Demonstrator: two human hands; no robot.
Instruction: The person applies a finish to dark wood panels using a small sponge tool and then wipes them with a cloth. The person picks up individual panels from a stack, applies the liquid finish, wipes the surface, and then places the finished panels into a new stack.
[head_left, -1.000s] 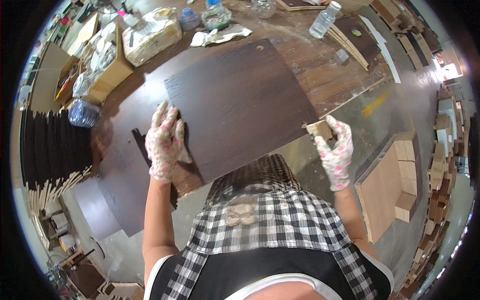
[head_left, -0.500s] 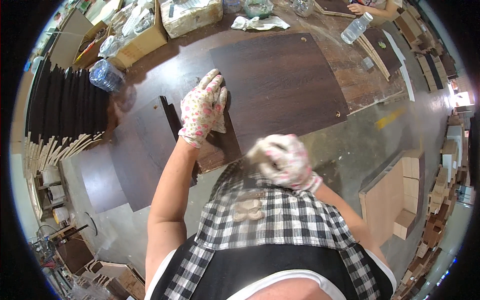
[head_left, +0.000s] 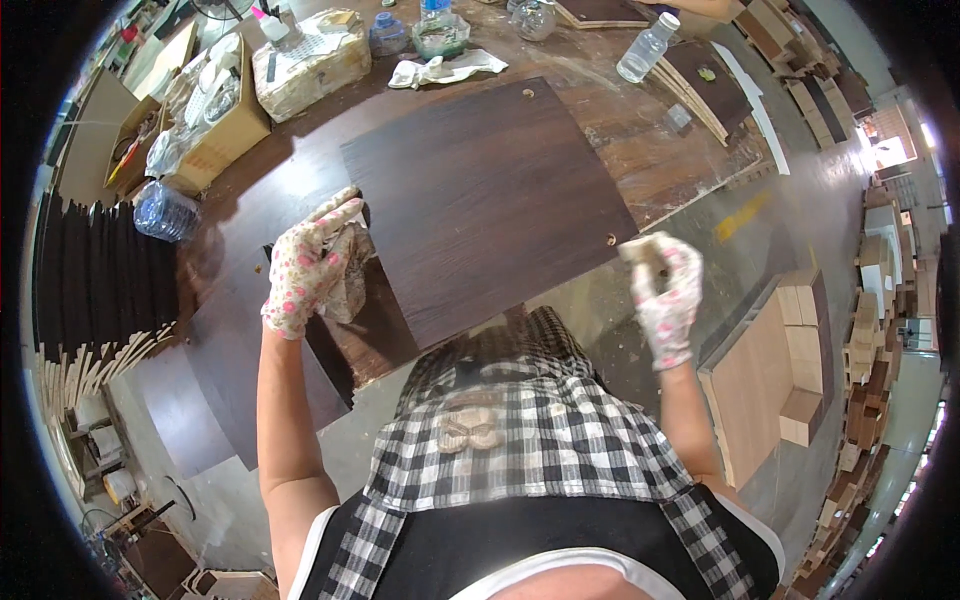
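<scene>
A large dark brown wood-grain panel (head_left: 480, 190) lies on the worktable, its near side reaching past the table's front edge. My left hand (head_left: 310, 265), in a flowered glove, is at the panel's left edge with its fingers stretched out. Under those fingers is a greyish crumpled patch; I cannot tell soiled glove palm from cloth. My right hand (head_left: 665, 300), gloved alike, is at the panel's near right corner. Its fingers and thumb curl together into a loop, slightly blurred, and what they pinch, if anything, cannot be made out. Two small pale marks show at the panel's right corners.
More dark panels (head_left: 250, 350) lean at the left, near a tall stack of black-edged boards (head_left: 105, 270). Along the back are a cardboard box (head_left: 215, 130), a white rag (head_left: 445, 70) and a clear bottle (head_left: 650, 48). An open carton (head_left: 765, 380) stands on the floor at right.
My right hand has moved from in front of my apron out to the panel's near right corner. My left hand has turned and slid along the panel's left edge. The view has shifted.
</scene>
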